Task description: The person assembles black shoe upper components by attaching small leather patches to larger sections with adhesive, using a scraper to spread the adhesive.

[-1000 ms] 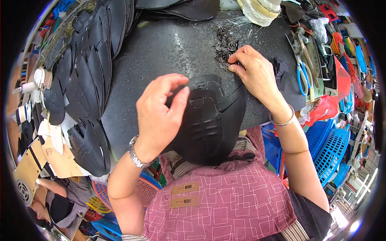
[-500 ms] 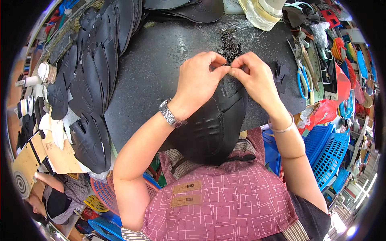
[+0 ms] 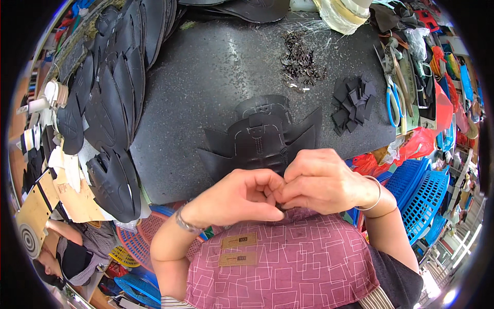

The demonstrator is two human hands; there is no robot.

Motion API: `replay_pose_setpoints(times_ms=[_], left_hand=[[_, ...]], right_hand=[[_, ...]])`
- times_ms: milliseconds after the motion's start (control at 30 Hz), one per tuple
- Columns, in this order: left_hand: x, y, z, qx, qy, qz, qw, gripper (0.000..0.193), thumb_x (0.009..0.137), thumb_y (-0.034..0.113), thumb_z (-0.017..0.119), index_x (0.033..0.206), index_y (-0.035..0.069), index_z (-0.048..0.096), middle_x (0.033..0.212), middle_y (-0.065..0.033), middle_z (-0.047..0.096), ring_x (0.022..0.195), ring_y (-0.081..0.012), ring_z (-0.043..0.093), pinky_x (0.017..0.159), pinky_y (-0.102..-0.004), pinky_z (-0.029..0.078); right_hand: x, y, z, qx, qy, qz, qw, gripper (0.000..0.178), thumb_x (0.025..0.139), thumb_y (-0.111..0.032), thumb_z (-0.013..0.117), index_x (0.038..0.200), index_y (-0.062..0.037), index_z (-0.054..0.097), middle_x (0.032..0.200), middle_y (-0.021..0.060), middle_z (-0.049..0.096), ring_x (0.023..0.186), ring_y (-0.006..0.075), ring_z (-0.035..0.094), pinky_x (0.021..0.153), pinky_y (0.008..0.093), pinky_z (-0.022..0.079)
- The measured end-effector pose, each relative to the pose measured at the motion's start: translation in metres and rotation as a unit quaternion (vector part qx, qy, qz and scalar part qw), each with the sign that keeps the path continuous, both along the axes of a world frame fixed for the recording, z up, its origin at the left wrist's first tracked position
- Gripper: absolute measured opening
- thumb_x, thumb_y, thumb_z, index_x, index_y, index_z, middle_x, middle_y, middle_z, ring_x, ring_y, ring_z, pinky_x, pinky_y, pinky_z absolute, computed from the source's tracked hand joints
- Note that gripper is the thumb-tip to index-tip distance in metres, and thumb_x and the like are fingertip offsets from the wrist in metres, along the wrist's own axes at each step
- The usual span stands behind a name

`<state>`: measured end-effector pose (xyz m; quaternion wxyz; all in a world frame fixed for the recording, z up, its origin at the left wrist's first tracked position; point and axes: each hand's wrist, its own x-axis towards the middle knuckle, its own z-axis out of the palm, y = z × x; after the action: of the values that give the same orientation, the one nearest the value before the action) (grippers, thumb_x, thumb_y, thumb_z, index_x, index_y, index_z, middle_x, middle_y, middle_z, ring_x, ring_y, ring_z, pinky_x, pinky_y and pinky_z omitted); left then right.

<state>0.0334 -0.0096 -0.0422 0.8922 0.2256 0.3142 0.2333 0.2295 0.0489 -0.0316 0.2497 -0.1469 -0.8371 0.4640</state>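
My left hand (image 3: 239, 198) and my right hand (image 3: 327, 180) meet close in front of my apron. Their fingers curl together, the right ones pinched and the left thumb stretched below them. Whatever they hold is hidden between the fingertips. Just beyond lies a black stitched shoe upper (image 3: 247, 136), pointed flaps spreading to both sides, its near part behind my hands. Farther off, a heap of small dark shiny buckle-like pieces (image 3: 301, 59) rests on the dark worktable (image 3: 190, 92). To its right sits a pile of short black strips (image 3: 354, 103).
Stacked black shoe pieces (image 3: 116, 92) cover the table's left side. Blue-handled scissors (image 3: 393, 103) lie at the right edge, near a large pale spool (image 3: 342, 15). Blue plastic baskets (image 3: 424, 201) stand low on the right. Another person (image 3: 72, 257) sits at lower left.
Both hands have come back from near the buckle-like heap to my apron, still together. The shoe upper now lies flatter and farther onto the table, and the heap and strips are uncovered.
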Motion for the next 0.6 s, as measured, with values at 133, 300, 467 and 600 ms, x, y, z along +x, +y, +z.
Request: replay_pose_setpoints(times_ms=[133, 300, 467, 600], left_hand=[[-0.001, -0.009, 0.002, 0.002, 0.026, 0.014, 1.000, 0.020, 0.075, 0.003, 0.069, 0.092, -0.002, 0.060, 0.082, -0.0031, 0.061, 0.074, -0.0058, 0.055, 0.067, -0.0202, 0.047], [0.002, -0.017, -0.007, -0.016, -0.007, 0.063, 0.998, 0.013, 0.078, 0.004, 0.067, 0.087, -0.001, 0.061, 0.075, -0.0050, 0.061, 0.064, -0.0082, 0.056, 0.058, -0.0212, 0.047], [0.012, -0.028, -0.016, -0.051, -0.028, 0.173, 0.983, 0.008, 0.079, 0.005, 0.065, 0.083, 0.000, 0.060, 0.074, -0.0061, 0.061, 0.059, -0.0080, 0.056, 0.052, -0.0204, 0.047], [0.002, -0.010, -0.012, 0.237, 0.261, 0.187, 0.917, 0.023, 0.071, 0.012, 0.072, 0.086, 0.000, 0.060, 0.082, -0.0095, 0.061, 0.074, -0.0206, 0.058, 0.067, -0.0311, 0.048]], right_hand=[[-0.001, -0.002, 0.000, -0.053, 0.013, 0.044, 0.998, 0.015, 0.064, -0.005, 0.069, 0.075, -0.0055, 0.059, 0.071, 0.0038, 0.051, 0.063, 0.0217, 0.053, 0.051, 0.0321, 0.043], [-0.001, -0.003, -0.003, -0.094, 0.042, 0.059, 0.993, 0.015, 0.065, -0.005, 0.070, 0.076, -0.0054, 0.059, 0.073, 0.0042, 0.052, 0.064, 0.0213, 0.053, 0.052, 0.0315, 0.043], [0.003, -0.009, -0.007, -0.094, 0.000, -0.021, 0.995, 0.015, 0.065, -0.004, 0.071, 0.076, -0.0066, 0.061, 0.077, 0.0047, 0.053, 0.067, 0.0208, 0.053, 0.055, 0.0305, 0.044], [0.002, -0.001, -0.019, -0.154, 0.018, -0.036, 0.987, 0.013, 0.068, -0.004, 0.071, 0.078, -0.0067, 0.062, 0.081, 0.0066, 0.055, 0.074, 0.0200, 0.057, 0.063, 0.0293, 0.047]])
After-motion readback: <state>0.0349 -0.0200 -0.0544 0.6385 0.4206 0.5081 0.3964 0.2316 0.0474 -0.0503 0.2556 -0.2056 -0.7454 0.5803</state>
